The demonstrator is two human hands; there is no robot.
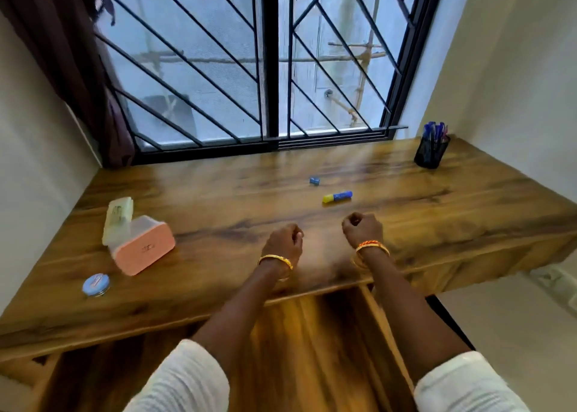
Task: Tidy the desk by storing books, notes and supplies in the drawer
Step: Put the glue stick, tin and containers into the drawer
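Note:
Both hands hover over the front middle of the wooden desk (406,199). My left hand (285,240) has its fingers curled and holds nothing. My right hand (362,229) is curled the same way, empty, a little short of a yellow-and-blue glue stick (337,196). A small blue sharpener (314,180) lies just beyond the glue stick. At the left lies a pink-and-clear box (142,247) with a pale case (118,218) leaning against it. A round blue tin (96,284) sits near the front left edge. The open drawer (312,333) is below my forearms.
A black mesh pen holder (431,152) with several blue pens stands at the back right corner. A barred window (268,68) runs along the back, with a dark curtain (62,52) at its left. Walls close in on both sides of the desk.

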